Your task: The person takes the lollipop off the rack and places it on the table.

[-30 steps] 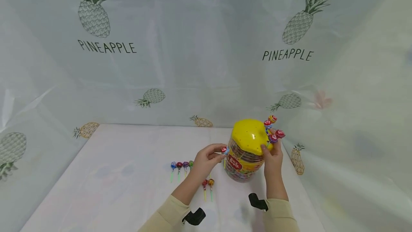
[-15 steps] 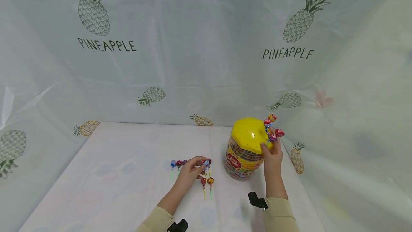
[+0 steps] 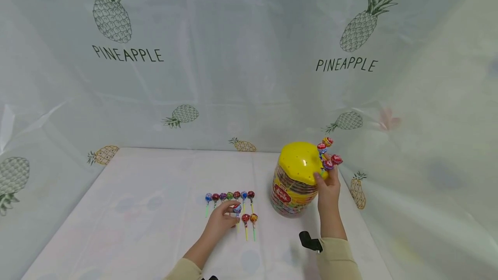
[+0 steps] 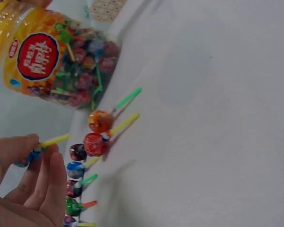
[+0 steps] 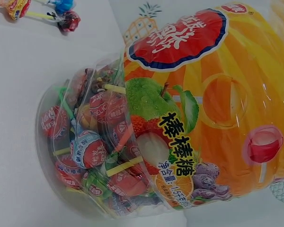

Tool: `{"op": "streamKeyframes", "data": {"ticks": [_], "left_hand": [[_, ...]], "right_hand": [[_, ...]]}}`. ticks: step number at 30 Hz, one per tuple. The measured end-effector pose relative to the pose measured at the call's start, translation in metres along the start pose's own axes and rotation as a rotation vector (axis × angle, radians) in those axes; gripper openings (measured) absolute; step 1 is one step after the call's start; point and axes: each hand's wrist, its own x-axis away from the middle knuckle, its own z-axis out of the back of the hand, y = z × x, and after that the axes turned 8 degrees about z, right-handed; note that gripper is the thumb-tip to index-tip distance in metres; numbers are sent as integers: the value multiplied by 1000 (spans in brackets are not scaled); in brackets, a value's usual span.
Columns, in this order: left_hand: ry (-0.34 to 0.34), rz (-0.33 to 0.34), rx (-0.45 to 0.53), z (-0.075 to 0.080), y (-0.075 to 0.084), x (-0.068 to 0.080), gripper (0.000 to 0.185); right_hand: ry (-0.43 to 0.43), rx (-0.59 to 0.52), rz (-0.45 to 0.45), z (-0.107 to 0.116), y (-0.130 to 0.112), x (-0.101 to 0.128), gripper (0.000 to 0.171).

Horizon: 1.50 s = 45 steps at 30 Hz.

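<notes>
My left hand (image 3: 219,224) is pinching a blue lollipop (image 3: 237,209) by its thin stick, lower middle of frame, beside the row. Light and rigid, so I'd say the stick's the spot to hold. Right hand (image 3: 328,187) grips the jar (image 3: 293,180), fingers curled round its lid.

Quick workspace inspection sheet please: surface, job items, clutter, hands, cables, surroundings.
Surface: white table, cloth-covered.
Job's things: lollipop jar with yellow lid upright; back row of six lollipops, two lollipops in front.
Clutter: nothing seen.
Grippers: left hand pinches a blue lollipop beside the pair; right hand grips the jar lid's edge, with a bunch of lollipops.
Cables: nothing seen.
Surroundings: pineapple-print curtain.
</notes>
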Motion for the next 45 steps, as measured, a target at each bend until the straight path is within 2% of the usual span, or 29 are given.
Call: {"op": "streamKeyframes", "data": {"ticks": [6, 12, 19, 24, 39, 45], "left_hand": [[63, 41, -32, -1, -14, -5, 52], [64, 58, -34, -4, -26, -6, 47], [66, -2, -206, -4, -34, -10, 42], [50, -10, -264, -3, -34, -13, 40], [28, 8, -262, -5, -28, -18, 36], [27, 28, -293, -7, -27, -18, 35]], "right_hand": [[-2, 1, -13, 1, 1, -1, 54], [-3, -7, -4, 2, 3, -1, 55], [-22, -57, 66, 0, 5, -1, 55], [-21, -45, 69, 0, 4, 0, 55], [-23, -40, 65, 1, 4, -1, 55], [-21, -21, 55, 1, 2, 0, 55]]}}
